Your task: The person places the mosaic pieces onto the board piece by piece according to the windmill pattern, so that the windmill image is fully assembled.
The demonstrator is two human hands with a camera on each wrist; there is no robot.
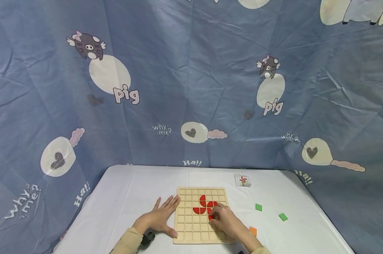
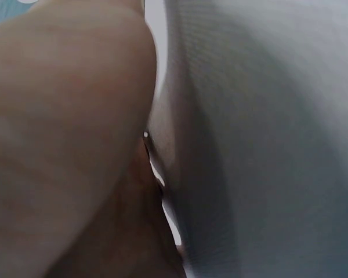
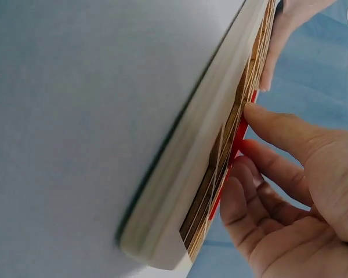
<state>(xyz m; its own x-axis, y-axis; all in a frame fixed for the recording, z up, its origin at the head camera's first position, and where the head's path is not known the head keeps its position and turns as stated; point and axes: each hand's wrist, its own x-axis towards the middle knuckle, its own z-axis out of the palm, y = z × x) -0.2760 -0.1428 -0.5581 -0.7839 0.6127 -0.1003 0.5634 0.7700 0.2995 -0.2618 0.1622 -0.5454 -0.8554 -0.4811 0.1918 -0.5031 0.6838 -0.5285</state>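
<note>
A wooden grid board lies on the white table, with several red rounded pieces set in its squares. With fingers spread, my left hand rests along the board's left edge, fingertips and thumb at the rim. My right hand is over the right half of the board, thumb and index finger pinching a red piece low over the grid. Part of that piece is hidden by the fingers in the head view. Skin of the left hand fills half the left wrist view.
A small card with a grid and a red and brown pattern lies behind the board to the right. Two green pieces and an orange piece lie right of the board. A blue printed cloth hangs around the table.
</note>
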